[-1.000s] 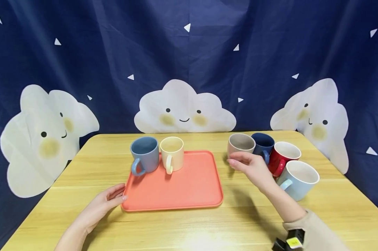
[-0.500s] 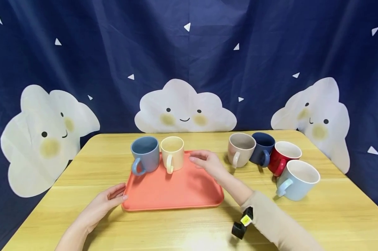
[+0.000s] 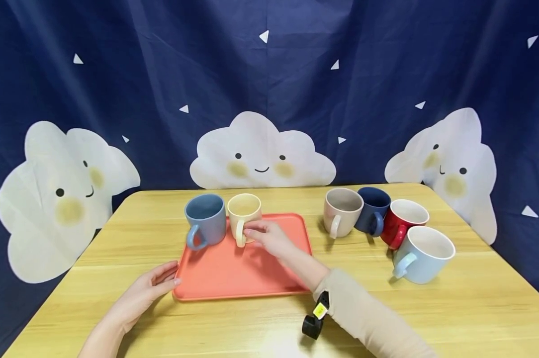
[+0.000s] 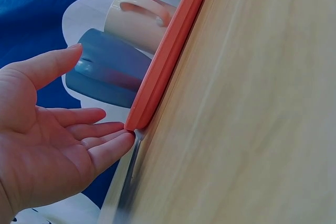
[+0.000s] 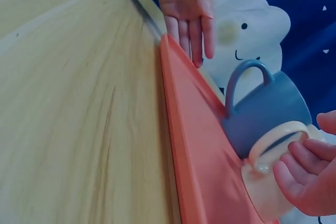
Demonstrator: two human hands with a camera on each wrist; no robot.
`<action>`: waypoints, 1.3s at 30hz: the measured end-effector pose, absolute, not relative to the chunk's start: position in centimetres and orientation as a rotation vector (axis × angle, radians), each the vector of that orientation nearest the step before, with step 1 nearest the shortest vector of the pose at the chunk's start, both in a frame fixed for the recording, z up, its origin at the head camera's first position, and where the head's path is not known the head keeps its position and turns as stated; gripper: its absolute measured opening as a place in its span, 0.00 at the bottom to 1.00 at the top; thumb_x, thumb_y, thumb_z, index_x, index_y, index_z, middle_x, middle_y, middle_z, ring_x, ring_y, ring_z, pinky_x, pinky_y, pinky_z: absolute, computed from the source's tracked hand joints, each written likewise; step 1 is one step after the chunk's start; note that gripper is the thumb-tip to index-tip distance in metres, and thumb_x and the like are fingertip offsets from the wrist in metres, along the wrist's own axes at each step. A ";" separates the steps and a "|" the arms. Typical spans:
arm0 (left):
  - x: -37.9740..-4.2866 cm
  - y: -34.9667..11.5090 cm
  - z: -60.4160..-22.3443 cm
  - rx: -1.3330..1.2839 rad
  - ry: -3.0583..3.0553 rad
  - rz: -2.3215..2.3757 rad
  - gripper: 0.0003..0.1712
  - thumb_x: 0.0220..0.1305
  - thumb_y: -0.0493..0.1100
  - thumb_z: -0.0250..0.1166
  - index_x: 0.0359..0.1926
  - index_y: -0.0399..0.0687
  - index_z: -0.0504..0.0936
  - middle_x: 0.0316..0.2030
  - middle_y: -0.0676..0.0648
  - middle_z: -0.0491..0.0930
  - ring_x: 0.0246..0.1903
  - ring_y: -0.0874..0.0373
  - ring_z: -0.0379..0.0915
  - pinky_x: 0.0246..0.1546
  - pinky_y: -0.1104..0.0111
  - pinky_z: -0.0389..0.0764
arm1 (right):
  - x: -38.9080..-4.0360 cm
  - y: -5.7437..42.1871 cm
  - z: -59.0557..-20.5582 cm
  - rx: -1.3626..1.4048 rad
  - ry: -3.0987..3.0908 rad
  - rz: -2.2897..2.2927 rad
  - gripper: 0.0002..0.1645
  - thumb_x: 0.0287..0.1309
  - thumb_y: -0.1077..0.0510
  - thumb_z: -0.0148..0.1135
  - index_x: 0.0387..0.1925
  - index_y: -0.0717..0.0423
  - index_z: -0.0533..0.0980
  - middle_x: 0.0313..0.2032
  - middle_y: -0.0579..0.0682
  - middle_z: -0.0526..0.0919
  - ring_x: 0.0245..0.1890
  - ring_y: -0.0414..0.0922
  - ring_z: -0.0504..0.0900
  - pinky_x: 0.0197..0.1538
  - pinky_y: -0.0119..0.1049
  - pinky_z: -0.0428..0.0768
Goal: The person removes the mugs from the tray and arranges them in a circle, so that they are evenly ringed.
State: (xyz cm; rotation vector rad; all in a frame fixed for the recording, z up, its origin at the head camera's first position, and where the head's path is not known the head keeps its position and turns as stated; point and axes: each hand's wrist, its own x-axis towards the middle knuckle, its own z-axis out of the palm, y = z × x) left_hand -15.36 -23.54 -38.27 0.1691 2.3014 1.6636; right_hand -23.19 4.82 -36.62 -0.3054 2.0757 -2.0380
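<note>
A coral tray (image 3: 247, 278) lies on the table with a blue-grey mug (image 3: 209, 223) and a cream mug (image 3: 242, 211) standing side by side at its back left. My right hand (image 3: 271, 238) is beside the cream mug's handle. Its fingers are slightly bent, and in the right wrist view they lie close to the handle without curling round it; I cannot tell whether they touch it. At the tray's left edge is my left hand (image 3: 146, 288), its fingers extended. The left wrist view has those fingertips at the tray's corner (image 4: 137, 119), thumb (image 4: 60, 64) apart.
To the right on the wooden table (image 3: 363, 298) several mugs stand close together: a taupe mug (image 3: 345, 219), a navy mug (image 3: 368, 216), a red mug (image 3: 390, 223) and a light blue mug (image 3: 426, 266). A dark blue cloud-patterned curtain (image 3: 269, 74) hangs behind the table.
My right hand has moved left from the taupe mug, over the tray, to the cream mug's handle. The left hand stays at the tray's edge, and the mugs stay in place.
</note>
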 end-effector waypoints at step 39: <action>-15.4 -23.6 -38.4 0.158 2.303 1.669 0.38 0.67 0.44 0.55 0.67 0.25 0.49 0.66 0.28 0.52 0.66 0.41 0.47 0.48 0.86 0.62 | -20.6 5.4 -36.9 -0.221 2.041 -2.158 0.10 0.61 0.70 0.52 0.39 0.77 0.73 0.26 0.53 0.80 0.28 0.40 0.78 0.38 0.39 0.82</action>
